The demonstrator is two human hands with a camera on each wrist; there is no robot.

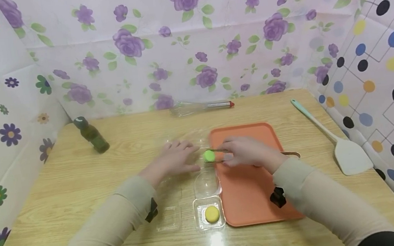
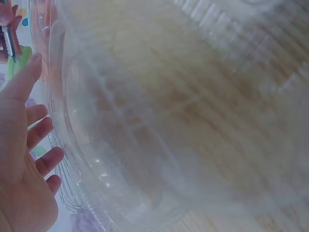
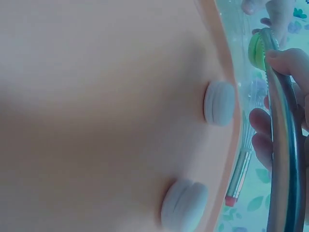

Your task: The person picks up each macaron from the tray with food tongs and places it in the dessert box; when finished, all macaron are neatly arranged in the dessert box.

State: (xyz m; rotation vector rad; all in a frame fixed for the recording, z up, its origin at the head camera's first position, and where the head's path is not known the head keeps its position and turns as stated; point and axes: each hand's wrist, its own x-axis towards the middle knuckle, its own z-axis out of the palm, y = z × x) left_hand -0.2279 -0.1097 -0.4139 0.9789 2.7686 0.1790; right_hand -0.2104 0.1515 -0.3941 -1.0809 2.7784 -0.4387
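My right hand (image 1: 245, 152) grips metal tongs (image 3: 284, 140) over the left edge of the orange tray (image 1: 248, 196). Between the tong tips is a green macaron (image 1: 209, 156), held above clear plastic containers (image 1: 206, 184). Just left of it, my left hand (image 1: 175, 158) reaches over the containers with fingers extended and nothing in its grasp. A yellow macaron (image 1: 212, 214) sits in the nearest clear compartment. In the right wrist view, two pale macarons, one farther (image 3: 219, 103) and one nearer (image 3: 184, 205), rest on the tray; my right arm mostly hides them from the head view.
A whisk (image 1: 202, 106) lies along the back of the wooden table (image 1: 94, 217). At the back left there is a dark green bottle (image 1: 91, 134). Right of the tray lies a white spatula (image 1: 350, 156) with a mint handle. Patterned sheets enclose the table's back and sides.
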